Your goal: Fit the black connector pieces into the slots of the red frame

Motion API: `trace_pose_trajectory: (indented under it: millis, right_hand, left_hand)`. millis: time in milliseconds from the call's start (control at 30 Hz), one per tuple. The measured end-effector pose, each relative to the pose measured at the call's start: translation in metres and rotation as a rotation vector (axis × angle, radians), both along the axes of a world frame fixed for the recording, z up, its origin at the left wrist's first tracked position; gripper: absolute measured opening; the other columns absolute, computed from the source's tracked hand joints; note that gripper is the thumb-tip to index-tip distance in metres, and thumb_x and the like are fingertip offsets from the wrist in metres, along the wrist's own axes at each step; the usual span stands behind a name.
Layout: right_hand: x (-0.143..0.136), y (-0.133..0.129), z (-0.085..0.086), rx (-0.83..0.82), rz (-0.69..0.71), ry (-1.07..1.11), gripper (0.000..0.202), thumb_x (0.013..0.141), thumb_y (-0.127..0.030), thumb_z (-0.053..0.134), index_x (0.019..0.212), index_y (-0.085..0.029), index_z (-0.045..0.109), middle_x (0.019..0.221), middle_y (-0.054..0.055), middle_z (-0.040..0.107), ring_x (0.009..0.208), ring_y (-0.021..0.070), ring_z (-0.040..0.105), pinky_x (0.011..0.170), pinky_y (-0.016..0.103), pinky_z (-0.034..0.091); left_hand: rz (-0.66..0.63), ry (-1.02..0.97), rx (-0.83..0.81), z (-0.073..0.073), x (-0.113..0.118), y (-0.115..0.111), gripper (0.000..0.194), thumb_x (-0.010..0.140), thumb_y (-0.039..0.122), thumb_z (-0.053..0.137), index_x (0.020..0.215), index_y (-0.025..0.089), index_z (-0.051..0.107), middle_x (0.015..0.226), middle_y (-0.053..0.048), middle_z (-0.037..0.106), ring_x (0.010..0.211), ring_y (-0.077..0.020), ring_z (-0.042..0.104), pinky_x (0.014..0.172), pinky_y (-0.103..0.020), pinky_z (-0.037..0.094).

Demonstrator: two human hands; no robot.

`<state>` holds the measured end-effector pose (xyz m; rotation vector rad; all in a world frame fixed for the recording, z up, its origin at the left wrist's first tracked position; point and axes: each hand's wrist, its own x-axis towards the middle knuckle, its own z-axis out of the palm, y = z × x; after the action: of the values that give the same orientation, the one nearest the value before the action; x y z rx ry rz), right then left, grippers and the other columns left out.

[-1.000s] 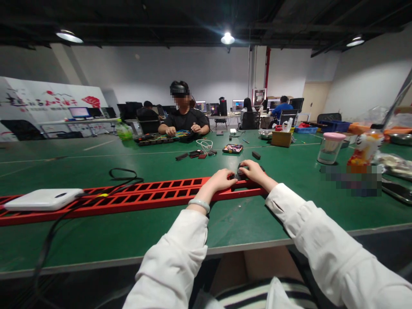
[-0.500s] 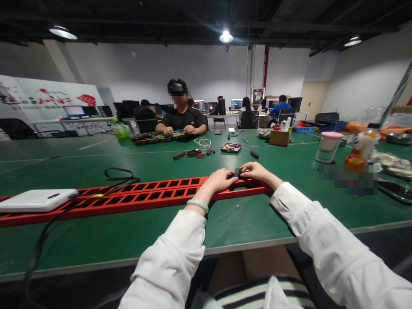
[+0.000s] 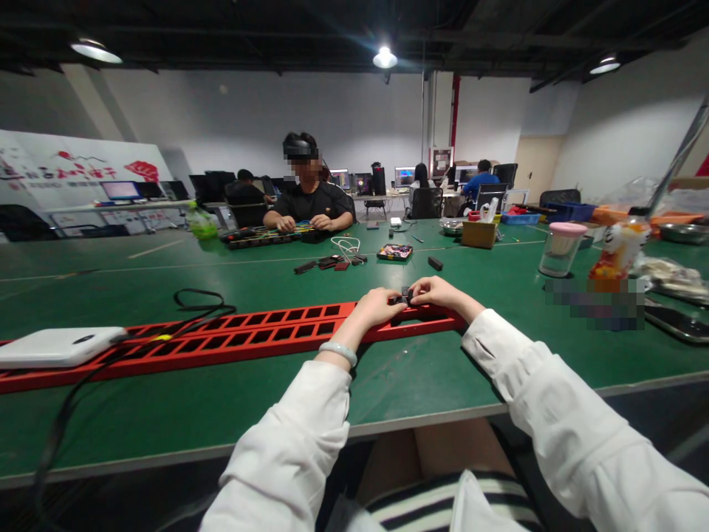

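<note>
A long red slotted frame lies across the green table, its two rows of rectangular openings running left to right. Over its right end, my left hand and my right hand meet at a small black part. The fingers of both hands are closed on this part, one hand from each side. Its exact kind is too small to make out, and fingertips cover some of it. A pale bracelet circles my left wrist.
A white power bank with a black cable rests on the frame's left end. Beyond the frame lie dark blocks and a small printed box. At right stand a pink-lidded cup and a bottle. A person sits opposite.
The whole view has shifted slightly. Both hands stay at the frame's right end, still on the black part, with only small finger movement.
</note>
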<state>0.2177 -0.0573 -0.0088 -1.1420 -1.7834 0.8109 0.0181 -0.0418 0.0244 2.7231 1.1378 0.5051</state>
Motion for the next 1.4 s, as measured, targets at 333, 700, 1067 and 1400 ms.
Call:
trace_pose_trajectory:
  millis: [333,700,1067,1400]
  right_hand:
    - [-0.0041,0.0013,-0.0037,-0.028,0.015,0.122,0.044,0.050,-0.018,0.073,0.089,-0.015,0.053,0.083,0.002,0.061,0.075,0.0136,0.058,0.068,0.027,0.047]
    - [-0.0047,0.0023,-0.0058,0.014,-0.033,0.003,0.045,0.053,-0.021,0.072,0.094,-0.014,0.057,0.089,0.005,0.063,0.081,0.0161,0.059,0.072,0.029,0.047]
    - [-0.0030,0.0015,-0.0027,0.019,-0.023,-0.051,0.042,0.053,-0.020,0.072,0.093,-0.014,0.059,0.088,0.005,0.064,0.081,0.0167,0.059,0.072,0.029,0.047]
    - [-0.0006,0.0034,-0.0026,-0.010,-0.036,-0.052,0.045,0.052,-0.025,0.074,0.094,-0.014,0.061,0.089,0.006,0.065,0.082,0.0176,0.060,0.076,0.030,0.046]
  left_hand:
    - [0.005,0.011,0.010,-0.0020,-0.0005,0.0029,0.038,0.072,0.046,0.053,0.101,0.023,0.064,0.097,-0.003,0.066,0.091,-0.0213,0.060,0.078,-0.023,0.043]
    - [-0.002,0.038,0.008,0.0008,-0.0004,0.0007,0.038,0.074,0.046,0.052,0.102,0.023,0.063,0.098,-0.004,0.066,0.090,-0.0213,0.060,0.078,-0.024,0.043]
    - [0.008,0.035,-0.016,-0.0005,-0.0002,0.0022,0.040,0.073,0.047,0.053,0.104,0.023,0.062,0.100,-0.004,0.065,0.092,-0.0216,0.059,0.079,-0.024,0.042]
    - [0.011,0.024,0.002,-0.0040,0.0003,0.0049,0.040,0.073,0.047,0.053,0.103,0.023,0.063,0.099,-0.004,0.065,0.094,-0.0220,0.058,0.080,-0.024,0.042]
